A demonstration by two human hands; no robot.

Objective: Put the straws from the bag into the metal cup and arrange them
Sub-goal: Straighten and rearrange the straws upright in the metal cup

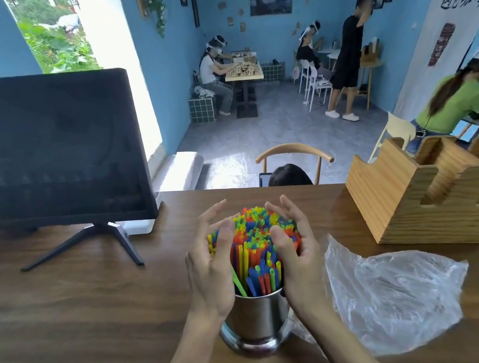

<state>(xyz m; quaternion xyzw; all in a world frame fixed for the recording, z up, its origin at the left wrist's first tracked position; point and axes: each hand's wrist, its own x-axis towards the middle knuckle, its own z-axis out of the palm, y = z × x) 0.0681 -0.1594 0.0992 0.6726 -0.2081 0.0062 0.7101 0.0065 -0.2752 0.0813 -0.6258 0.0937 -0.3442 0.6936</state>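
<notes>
Metal cup [255, 317], straws [256, 247] between both hands

Dark wooden table [84, 313] with metal cup [257, 323], crumpled clear bag [395, 292], monitor stand [97, 239], perhaps pine organizer [427, 201].

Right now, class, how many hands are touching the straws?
2. The left hand cups the straws from the left, the right hand from the right, above the cup. No other hand is near them.
</notes>
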